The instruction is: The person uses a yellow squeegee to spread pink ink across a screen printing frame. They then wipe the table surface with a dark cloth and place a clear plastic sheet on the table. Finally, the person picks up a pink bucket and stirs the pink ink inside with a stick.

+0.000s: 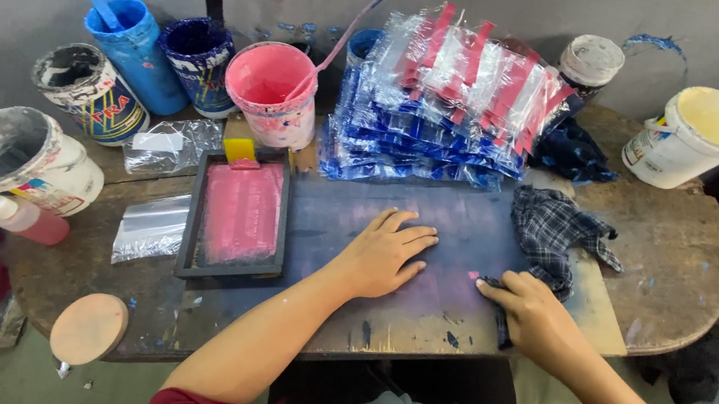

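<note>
- The left hand [385, 253] lay flat, palm down and fingers spread, on the dark printing board [419, 313], grasping nothing.
- The right hand [533, 320] was clenched around a small dark rag [499, 305], pressed onto the board just right of the left hand; a spot of pink ink showed at the rag's upper edge.
- A checked cloth [554, 230] lay crumpled on the board's right part, just beyond the right hand.
- A black-framed printing screen [239, 217], coated pink, rested on the board's left end, clear of both hands.
- A stack of clear plastic bags printed blue and red [448, 105] sat at the board's far edge.
- A pink paint pot [272, 92] with a stirring stick stood beyond the screen, with blue paint pots [136, 53] to its left.
- A white bucket [695, 138] stood on the wooden table [679, 259] well to the right of the board.
</note>
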